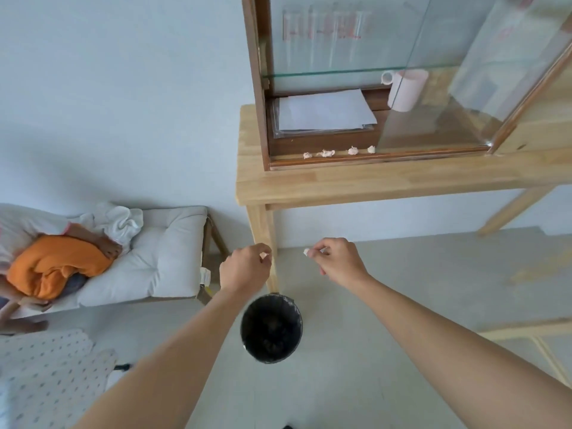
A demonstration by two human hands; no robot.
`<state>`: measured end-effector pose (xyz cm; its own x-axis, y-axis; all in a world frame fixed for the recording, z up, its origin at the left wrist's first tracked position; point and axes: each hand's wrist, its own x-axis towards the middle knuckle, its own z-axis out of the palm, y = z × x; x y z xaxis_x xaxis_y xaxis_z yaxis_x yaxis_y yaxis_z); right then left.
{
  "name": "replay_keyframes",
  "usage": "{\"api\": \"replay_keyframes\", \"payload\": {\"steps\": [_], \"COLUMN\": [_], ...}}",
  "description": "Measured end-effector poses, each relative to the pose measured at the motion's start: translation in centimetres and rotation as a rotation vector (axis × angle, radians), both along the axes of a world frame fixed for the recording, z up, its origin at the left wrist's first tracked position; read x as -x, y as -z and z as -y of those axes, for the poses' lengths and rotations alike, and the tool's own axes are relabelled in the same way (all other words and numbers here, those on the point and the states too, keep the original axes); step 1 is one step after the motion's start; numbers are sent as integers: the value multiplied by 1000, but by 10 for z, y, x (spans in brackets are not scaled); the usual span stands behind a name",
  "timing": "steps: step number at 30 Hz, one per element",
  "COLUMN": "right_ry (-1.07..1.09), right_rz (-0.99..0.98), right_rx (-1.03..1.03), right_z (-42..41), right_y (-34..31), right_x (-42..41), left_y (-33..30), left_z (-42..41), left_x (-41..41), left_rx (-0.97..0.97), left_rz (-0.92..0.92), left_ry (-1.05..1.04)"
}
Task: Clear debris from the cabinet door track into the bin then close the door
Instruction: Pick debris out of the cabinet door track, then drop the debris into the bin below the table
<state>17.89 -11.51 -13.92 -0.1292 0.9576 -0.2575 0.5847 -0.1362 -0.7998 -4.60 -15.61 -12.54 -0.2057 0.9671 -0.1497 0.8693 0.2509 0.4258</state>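
Several small crumpled paper bits [339, 152] lie in a row along the bottom track of the wooden cabinet [371, 161], whose glass door [483, 88] is slid to the right. A black bin [271, 329] stands on the floor by the table leg. My left hand [246, 267] hovers above and left of the bin, its fingertips pinching a small white paper bit [264, 255]. My right hand [337, 261] is above and right of the bin, pinching another paper bit [306, 251].
The cabinet sits on a light wooden table [371, 184]. Inside are a stack of papers [325, 111] and a pink mug [404, 89]. A person lies on a cushioned bench [154, 252] at the left. A dotted mat [46, 373] covers the floor at lower left.
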Motion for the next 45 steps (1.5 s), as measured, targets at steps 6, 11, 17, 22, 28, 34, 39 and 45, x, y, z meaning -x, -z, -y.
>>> {"api": "replay_keyframes", "payload": {"steps": [6, 11, 17, 22, 28, 34, 39, 45], "right_ry": [-24, -19, -25, -52, -51, -35, -13, 73], "right_rz": [54, 117, 204, 214, 210, 150, 108, 81], "right_rx": [95, 196, 289, 321, 360, 259, 137, -14], "right_z": [28, 40, 52, 54, 56, 48, 39, 26], "right_y": [93, 181, 281, 326, 327, 276, 185, 78], "right_x": [2, 9, 28, 43, 38, 13, -17, -42], "left_y": [99, 193, 299, 343, 339, 288, 197, 80], "left_z": [31, 41, 45, 42, 46, 53, 59, 41], "left_x": [6, 11, 19, 22, 29, 27, 9, -6], "left_rx": [87, 137, 276, 276, 314, 305, 204, 11], "left_rz": [7, -7, 38, 31, 57, 52, 93, 74], "left_ry": [-36, -99, -142, -153, -175, -216, -243, -194]}}
